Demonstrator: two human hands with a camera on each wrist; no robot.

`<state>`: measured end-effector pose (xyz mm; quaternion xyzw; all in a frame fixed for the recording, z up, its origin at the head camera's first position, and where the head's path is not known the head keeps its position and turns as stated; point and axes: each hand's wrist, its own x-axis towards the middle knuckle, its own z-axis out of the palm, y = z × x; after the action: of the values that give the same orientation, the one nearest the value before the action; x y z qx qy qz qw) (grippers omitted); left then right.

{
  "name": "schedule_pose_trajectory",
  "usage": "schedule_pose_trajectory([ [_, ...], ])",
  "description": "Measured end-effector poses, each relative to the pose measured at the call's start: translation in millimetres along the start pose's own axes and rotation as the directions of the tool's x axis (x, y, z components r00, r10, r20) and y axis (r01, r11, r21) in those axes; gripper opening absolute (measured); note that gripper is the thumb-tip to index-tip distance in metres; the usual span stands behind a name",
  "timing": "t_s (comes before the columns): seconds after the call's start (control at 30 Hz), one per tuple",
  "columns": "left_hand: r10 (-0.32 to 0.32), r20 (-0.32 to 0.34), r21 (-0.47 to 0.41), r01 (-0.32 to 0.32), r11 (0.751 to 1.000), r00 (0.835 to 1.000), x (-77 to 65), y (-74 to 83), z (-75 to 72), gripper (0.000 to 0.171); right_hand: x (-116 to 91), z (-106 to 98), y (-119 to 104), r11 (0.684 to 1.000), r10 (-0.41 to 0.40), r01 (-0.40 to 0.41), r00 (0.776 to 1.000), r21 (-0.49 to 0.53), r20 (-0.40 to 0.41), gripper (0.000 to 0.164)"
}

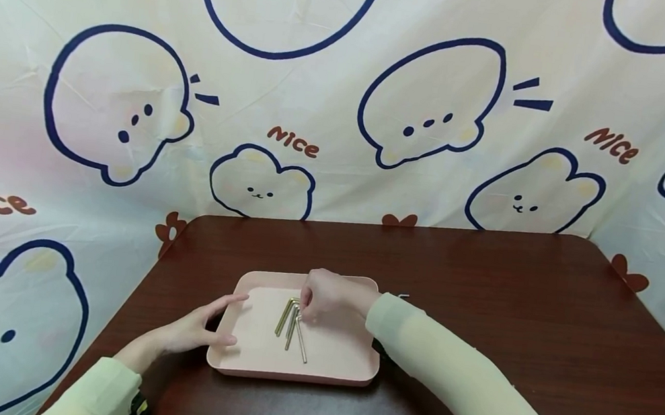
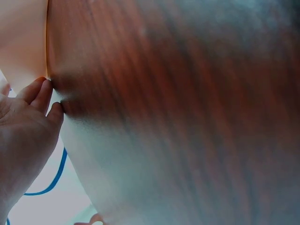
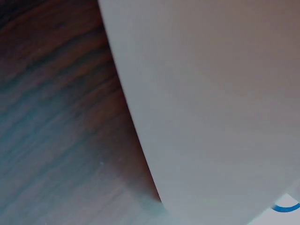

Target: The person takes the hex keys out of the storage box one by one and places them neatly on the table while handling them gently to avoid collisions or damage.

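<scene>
The pale pink tray (image 1: 341,360) lies flat, its rim held at nine o'clock by the left hand (image 1: 198,326). Inside, just left of centre, bent metal keys fan out: a gold key (image 1: 282,320) points to seven o'clock, a silvery key (image 1: 302,348) between five and six. The right hand (image 1: 331,295) curls beside their bends, at one o'clock.

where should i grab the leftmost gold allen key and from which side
Probably pinch the leftmost gold allen key by the near end of its long leg, coming from the near left: that end lies apart, while its bent end crowds the other keys.
</scene>
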<state>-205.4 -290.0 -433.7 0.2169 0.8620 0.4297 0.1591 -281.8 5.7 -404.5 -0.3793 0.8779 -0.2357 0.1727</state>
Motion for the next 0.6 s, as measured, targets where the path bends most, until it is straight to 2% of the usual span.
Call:
schedule_pose_trajectory([
  [0.17, 0.003, -0.004, 0.003, -0.003, 1.000, 1.000, 0.9, 0.0, -0.8, 0.077, -0.9, -4.7, -0.1, 0.998, 0.018, -0.020, 1.000, 0.059, 0.022, 0.011],
  [0.33, 0.005, -0.003, 0.002, -0.005, 1.000, 1.000, 0.7, -0.1, -0.4, 0.077, -1.1, -6.6, 0.4, 0.999, -0.002, 0.001, 1.000, 0.037, 0.016, 0.010],
  [0.6, 0.000, -0.001, -0.005, 0.000, 1.000, 1.000, 0.1, 0.9, 0.1, 0.076, -5.3, -12.8, -2.9, 0.998, 0.026, -0.026, 1.000, 0.052, -0.006, 0.012],
])
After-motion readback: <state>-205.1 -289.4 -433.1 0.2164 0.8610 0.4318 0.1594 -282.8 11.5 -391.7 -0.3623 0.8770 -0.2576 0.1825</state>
